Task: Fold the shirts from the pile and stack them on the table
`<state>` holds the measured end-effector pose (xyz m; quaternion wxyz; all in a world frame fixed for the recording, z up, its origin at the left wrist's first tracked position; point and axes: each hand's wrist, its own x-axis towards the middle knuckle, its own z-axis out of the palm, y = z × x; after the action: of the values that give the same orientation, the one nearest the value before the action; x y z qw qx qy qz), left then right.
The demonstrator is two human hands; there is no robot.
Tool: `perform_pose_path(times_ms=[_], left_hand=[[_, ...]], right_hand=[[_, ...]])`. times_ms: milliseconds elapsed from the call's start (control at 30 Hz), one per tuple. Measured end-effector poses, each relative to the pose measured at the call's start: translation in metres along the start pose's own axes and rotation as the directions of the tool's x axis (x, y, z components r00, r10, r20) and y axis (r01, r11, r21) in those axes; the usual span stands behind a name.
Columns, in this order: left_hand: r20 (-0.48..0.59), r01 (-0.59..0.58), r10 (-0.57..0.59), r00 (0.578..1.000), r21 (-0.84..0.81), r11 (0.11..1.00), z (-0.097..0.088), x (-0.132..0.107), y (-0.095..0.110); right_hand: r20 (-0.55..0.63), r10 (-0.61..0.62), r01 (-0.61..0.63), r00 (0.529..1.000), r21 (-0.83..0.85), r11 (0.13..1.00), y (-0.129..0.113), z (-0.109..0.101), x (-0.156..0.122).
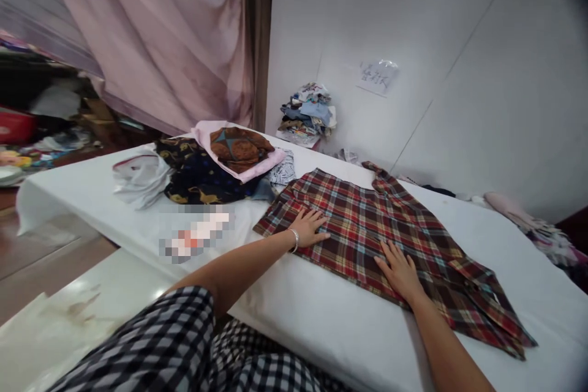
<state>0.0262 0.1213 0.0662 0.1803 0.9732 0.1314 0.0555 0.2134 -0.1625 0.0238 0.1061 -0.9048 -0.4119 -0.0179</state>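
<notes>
A red, brown and white plaid shirt (367, 220) lies spread flat on the white table (321, 312). My left hand (309, 226), with a bracelet on its wrist, rests flat on the shirt's left part, fingers stretched out. My right hand (399, 269) lies flat on the shirt's near edge toward the middle, fingers spread. Neither hand holds anything.
A heap of clothes (202, 168) sits at the table's far left: a white piece, a dark patterned one, a pink one with brown cloth on top. A folded stack (309, 113) stands by the wall. More garments (537, 226) lie at the right. A pink curtain (174, 30) hangs behind.
</notes>
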Motion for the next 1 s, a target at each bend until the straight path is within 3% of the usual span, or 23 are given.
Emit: perform_pose_path(times_ms=[167,300,400,500,600,700,867,1000], left_hand=[[-0.196,0.095,-0.096,0.976,-0.015,0.995,-0.025,-0.024,-0.027],[-0.253,0.126,-0.115,0.961,0.026,0.992,-0.041,-0.038,-0.056],[-0.218,0.077,-0.06,0.974,0.069,0.995,-0.041,-0.016,-0.058],[-0.165,0.02,0.0,0.986,0.118,0.993,-0.034,0.021,-0.046],[-0.102,-0.014,0.032,0.994,0.17,0.985,-0.028,0.05,-0.038],[-0.067,-0.024,0.04,0.997,0.234,0.972,-0.031,0.06,-0.045],[-0.114,0.006,0.035,0.993,0.339,0.941,-0.046,0.031,-0.072],[-0.254,0.184,-0.092,0.963,0.366,0.912,-0.057,-0.016,-0.082]], right_hand=[[-0.031,0.024,-0.019,0.999,0.181,0.983,0.013,-0.015,-0.009],[-0.086,-0.095,0.107,0.992,0.146,0.984,0.0,-0.031,-0.033],[-0.039,-0.164,0.167,0.986,0.127,0.978,-0.027,-0.033,-0.036],[-0.014,-0.203,0.203,0.979,0.101,0.974,-0.048,-0.022,-0.026],[-0.007,-0.22,0.22,0.976,0.063,0.974,-0.049,-0.002,-0.017],[-0.019,-0.237,0.238,0.971,0.036,0.971,-0.036,0.016,-0.014],[-0.056,-0.279,0.28,0.959,0.018,0.96,-0.021,0.027,-0.015],[-0.106,-0.287,0.289,0.952,0.007,0.957,-0.019,0.031,-0.016]])
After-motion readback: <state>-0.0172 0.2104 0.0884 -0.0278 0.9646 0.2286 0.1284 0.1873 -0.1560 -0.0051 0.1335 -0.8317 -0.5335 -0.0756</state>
